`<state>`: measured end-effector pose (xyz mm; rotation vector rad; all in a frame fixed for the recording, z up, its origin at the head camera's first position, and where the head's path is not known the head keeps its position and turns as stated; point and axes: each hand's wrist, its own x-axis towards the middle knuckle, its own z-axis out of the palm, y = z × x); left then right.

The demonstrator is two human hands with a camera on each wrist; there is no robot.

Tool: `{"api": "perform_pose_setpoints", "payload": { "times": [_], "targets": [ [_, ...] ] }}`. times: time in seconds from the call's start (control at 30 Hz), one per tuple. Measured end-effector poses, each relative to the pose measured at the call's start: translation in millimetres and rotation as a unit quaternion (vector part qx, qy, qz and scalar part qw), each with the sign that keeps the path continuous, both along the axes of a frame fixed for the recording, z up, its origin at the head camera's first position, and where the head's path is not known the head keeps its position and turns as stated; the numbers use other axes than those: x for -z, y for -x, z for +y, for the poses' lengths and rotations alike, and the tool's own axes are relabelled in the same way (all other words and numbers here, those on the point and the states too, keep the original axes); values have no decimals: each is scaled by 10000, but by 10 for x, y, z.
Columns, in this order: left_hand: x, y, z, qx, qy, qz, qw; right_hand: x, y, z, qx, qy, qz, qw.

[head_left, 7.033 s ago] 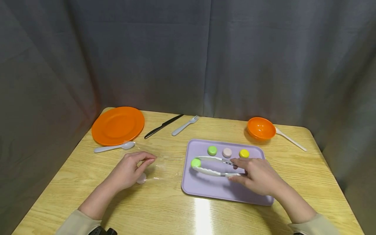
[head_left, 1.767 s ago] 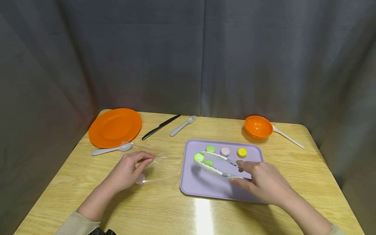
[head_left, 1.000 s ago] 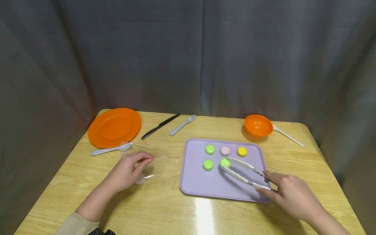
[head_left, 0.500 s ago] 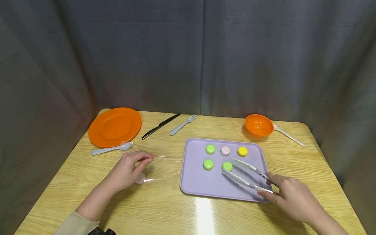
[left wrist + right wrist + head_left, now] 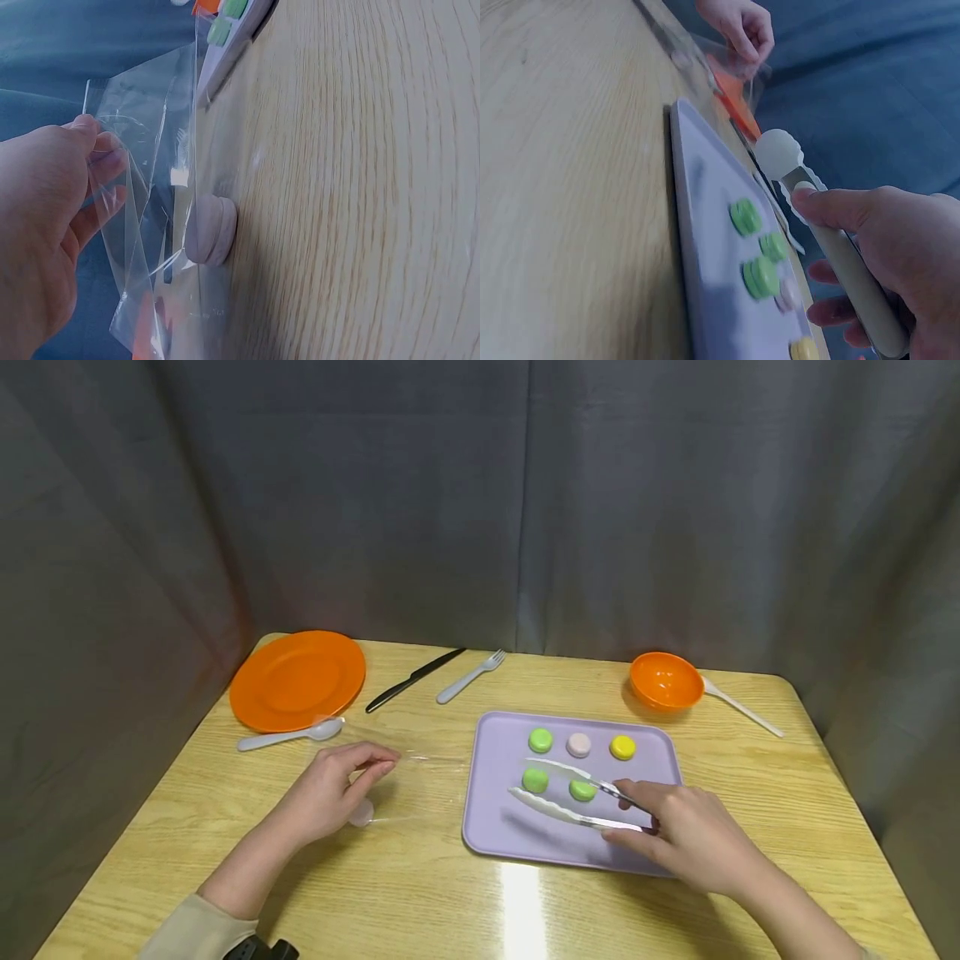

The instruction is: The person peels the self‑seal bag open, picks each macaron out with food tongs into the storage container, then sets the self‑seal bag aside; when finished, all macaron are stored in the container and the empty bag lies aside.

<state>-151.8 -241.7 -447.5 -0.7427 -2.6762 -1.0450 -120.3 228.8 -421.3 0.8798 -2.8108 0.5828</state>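
My left hand (image 5: 330, 793) pinches the rim of a clear plastic bag (image 5: 142, 172) between thumb and fingertips. A pale pink macaron (image 5: 212, 229) lies low in the bag, close over the table. My right hand (image 5: 686, 835) grips a pair of tongs (image 5: 551, 807) with white scalloped tips, held above the lilac tray (image 5: 495, 839). The tong arms stand apart with nothing pinched between them. In the head view they overlap two green macarons, a left one (image 5: 535, 780) and a right one (image 5: 582, 789). Behind these sit a green macaron (image 5: 540, 741), a pink macaron (image 5: 578, 744) and a yellow macaron (image 5: 622, 747).
An orange plate (image 5: 297, 681) lies at the back left, a white spoon (image 5: 270, 741) before it. A black knife (image 5: 415, 680) and a white fork (image 5: 470, 677) lie at the back. At the back right stands an orange bowl (image 5: 666, 682) beside a white handle (image 5: 746, 710).
The tongs carried a green macaron rightward from the tray's left side, set it down in the front row and let go. They have since moved left. My left hand stays put.
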Motion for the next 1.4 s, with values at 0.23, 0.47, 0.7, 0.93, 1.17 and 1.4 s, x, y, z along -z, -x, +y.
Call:
{"api": "perform_pose_setpoints", "payload": {
  "times": [0.23, 0.47, 0.7, 0.93, 1.17, 1.4],
  "targets": [
    [-5, 1, 3, 48, -30, 72, 10000, -33, 258, -329, -499, -193, -41, 9986],
    [-10, -7, 6, 11, -8, 62, 10000, -4, 476, -646, -891, -447, -201, 9948],
    [-12, -10, 19, -24, -15, 29, 10000, 30, 701, -927, -1312, -434, -363, 9897],
    [-3, -14, -1, -42, -96, 91, 9999, 81, 815, -1165, -1516, -541, -534, 9855],
    [15, -25, -20, -40, -124, 300, 9995, 119, 883, -1438, -1916, -607, -724, 9769],
    [26, -36, -2, 11, -203, 335, 9992, 148, 913, -1622, -2154, -738, -867, 9699]
  ]
}}
